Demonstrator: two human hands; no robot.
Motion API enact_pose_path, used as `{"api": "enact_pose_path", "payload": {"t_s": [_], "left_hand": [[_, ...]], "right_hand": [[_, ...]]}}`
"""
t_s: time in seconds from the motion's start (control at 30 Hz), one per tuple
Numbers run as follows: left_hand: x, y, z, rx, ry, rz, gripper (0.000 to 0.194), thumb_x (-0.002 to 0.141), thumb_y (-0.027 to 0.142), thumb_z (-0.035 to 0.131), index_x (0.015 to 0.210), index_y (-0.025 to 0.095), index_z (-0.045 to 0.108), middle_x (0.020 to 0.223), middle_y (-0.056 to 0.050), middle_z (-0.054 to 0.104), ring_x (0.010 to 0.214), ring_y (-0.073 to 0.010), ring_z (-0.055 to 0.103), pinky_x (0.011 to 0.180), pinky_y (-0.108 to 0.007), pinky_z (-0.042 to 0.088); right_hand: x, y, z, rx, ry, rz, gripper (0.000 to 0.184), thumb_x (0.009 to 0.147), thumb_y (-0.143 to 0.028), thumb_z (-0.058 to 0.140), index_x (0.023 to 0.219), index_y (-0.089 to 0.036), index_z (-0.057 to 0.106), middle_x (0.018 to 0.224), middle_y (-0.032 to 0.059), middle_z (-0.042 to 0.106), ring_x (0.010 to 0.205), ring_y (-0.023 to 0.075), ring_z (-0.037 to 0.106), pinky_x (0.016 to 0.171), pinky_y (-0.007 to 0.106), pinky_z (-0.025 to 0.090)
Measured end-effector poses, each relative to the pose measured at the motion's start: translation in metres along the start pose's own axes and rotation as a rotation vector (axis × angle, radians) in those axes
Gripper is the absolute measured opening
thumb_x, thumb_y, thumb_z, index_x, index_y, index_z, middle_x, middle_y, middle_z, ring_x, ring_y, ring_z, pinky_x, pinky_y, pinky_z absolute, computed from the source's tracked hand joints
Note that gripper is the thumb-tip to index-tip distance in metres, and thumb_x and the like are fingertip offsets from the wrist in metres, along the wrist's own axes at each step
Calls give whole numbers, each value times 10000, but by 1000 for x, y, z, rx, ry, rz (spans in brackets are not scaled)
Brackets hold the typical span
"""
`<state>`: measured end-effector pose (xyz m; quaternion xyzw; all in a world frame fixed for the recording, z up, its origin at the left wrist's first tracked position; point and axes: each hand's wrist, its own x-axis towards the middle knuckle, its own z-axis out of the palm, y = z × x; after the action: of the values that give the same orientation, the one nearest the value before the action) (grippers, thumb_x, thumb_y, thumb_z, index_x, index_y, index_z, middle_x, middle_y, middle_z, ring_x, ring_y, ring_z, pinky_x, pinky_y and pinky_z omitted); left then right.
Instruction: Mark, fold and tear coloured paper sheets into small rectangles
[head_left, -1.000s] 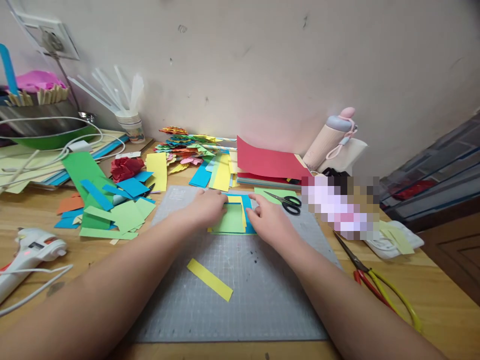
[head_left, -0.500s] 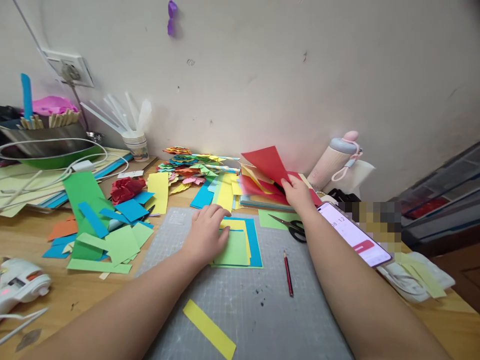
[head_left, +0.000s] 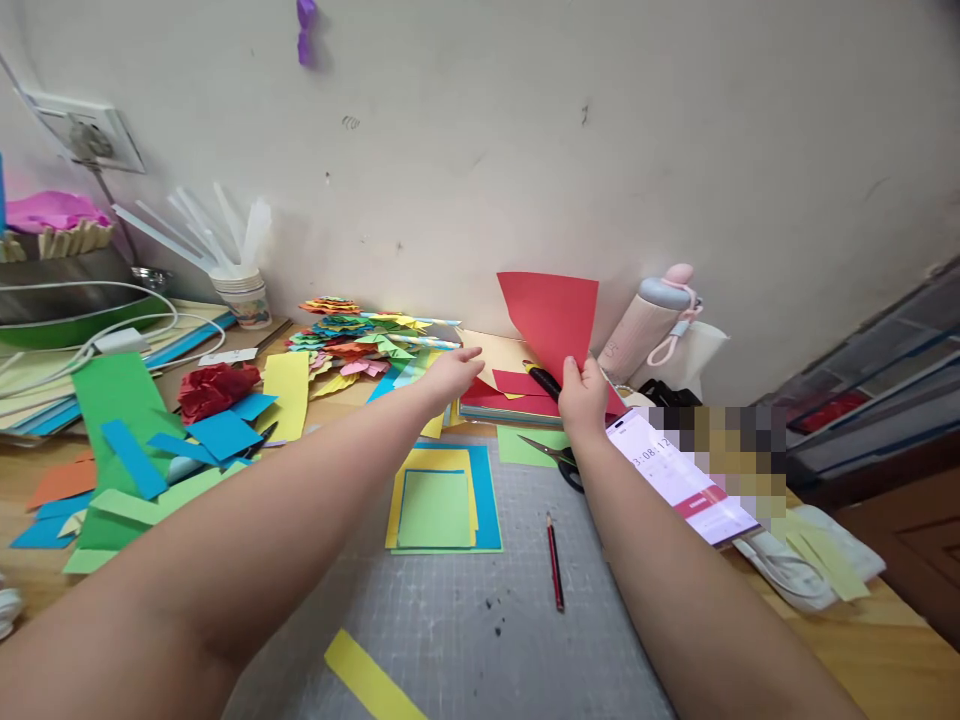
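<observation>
My right hand [head_left: 583, 402] pinches the lower edge of a red paper sheet [head_left: 553, 312], held up above the paper stack [head_left: 487, 408] by the wall. Beside its fingers a black tool with a yellow end [head_left: 541, 378] lies on red paper; I cannot tell whether the hand touches it. Over the stack's left side reaches my left hand [head_left: 450, 378], fingers stretched out and holding nothing. Layered squares of paper lie on the grey cutting mat [head_left: 442, 620]: a light green square [head_left: 435, 508] on top, with yellow and blue paper [head_left: 487, 500] beneath.
Black-handled scissors [head_left: 566, 462] rest partly on light green paper, near a pencil [head_left: 555, 565] and a yellow strip [head_left: 371, 675]. A phone [head_left: 686, 480] and a pink bottle [head_left: 645, 315] stand to the right. Paper scraps [head_left: 221, 435] and folded paper flowers [head_left: 341, 335] are left.
My right hand has left the paper squares and lifted a red sheet from the stack. My left hand has moved off the squares toward the stack. The pencil now lies on the mat.
</observation>
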<state>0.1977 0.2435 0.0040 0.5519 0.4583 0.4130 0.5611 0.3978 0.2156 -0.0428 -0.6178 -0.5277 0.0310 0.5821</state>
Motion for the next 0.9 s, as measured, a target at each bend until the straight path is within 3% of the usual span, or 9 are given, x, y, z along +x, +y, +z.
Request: {"api": "enact_pose_path", "payload": {"t_s": [0.13, 0.2, 0.27, 0.37, 0.47, 0.53, 0.63, 0.77, 0.9], "left_hand": [[6, 25, 13, -235, -115, -22, 326, 904, 318, 558, 1188, 159, 544, 1195, -90, 575, 1005, -208, 598, 838, -417, 526], [7, 37, 15, -332, -150, -27, 257, 892, 258, 577, 1124, 147, 584, 1173, -90, 596, 987, -194, 613, 843, -383, 528], [8, 42, 14, -402, -141, -37, 190, 873, 203, 597, 1052, 146, 624, 1163, -93, 611, 981, -185, 622, 859, -345, 522], [9, 35, 10, -465, -4, -70, 271, 889, 273, 582, 1136, 161, 584, 1196, -91, 584, 1010, -202, 602, 859, -389, 519], [9, 16, 10, -481, 97, -193, 356, 903, 341, 556, 1208, 161, 529, 1206, -94, 563, 1020, -216, 589, 846, -430, 518], [8, 6, 15, -485, 65, -295, 352, 901, 340, 559, 1201, 156, 535, 1196, -94, 569, 1012, -215, 593, 842, -425, 520], [9, -2, 26, -492, -19, -369, 342, 903, 339, 556, 1193, 158, 540, 1189, -92, 574, 1002, -210, 597, 837, -419, 522], [17, -2, 42, -450, -73, -345, 332, 906, 337, 551, 1189, 165, 544, 1194, -91, 573, 1004, -208, 595, 842, -418, 521], [30, -5, 56, -335, -94, -286, 330, 905, 337, 553, 1188, 167, 545, 1194, -90, 573, 1006, -207, 594, 846, -419, 519]], "right_hand": [[-6, -7, 2, 12, -168, -45, 502, 850, -441, 510, 1288, -198, 491, 1225, 102, 623, 1064, 223, 598, 878, 345, 460], [-8, -9, 3, -12, -245, -52, 578, 753, -414, 656, 1286, -238, 518, 1216, 72, 640, 1061, 236, 608, 884, 347, 464], [-8, -10, 4, -60, -260, -21, 467, 747, -368, 677, 1185, -222, 608, 1126, 82, 684, 1034, 271, 619, 893, 382, 457], [-4, -7, 5, -137, -184, 81, 271, 866, -356, 558, 997, -148, 673, 975, 135, 706, 966, 301, 632, 868, 436, 461], [2, -2, 5, -173, -92, 173, 274, 913, -353, 544, 1065, -139, 623, 1065, 105, 652, 952, 235, 625, 836, 429, 499], [4, 2, 4, -169, -51, 200, 299, 916, -342, 560, 1154, -163, 574, 1153, 77, 602, 971, 200, 612, 830, 417, 515], [5, 3, 3, -142, -26, 195, 299, 923, -351, 532, 1131, -146, 595, 1151, 111, 619, 1003, 235, 610, 846, 418, 506], [3, -1, 3, -77, -131, 101, 343, 889, -384, 503, 1100, -147, 633, 1107, 122, 685, 1037, 266, 621, 859, 361, 494], [3, -2, 5, -75, -289, 31, 508, 705, -364, 714, 1184, -229, 612, 1168, 57, 678, 1044, 249, 629, 890, 367, 486]]}}
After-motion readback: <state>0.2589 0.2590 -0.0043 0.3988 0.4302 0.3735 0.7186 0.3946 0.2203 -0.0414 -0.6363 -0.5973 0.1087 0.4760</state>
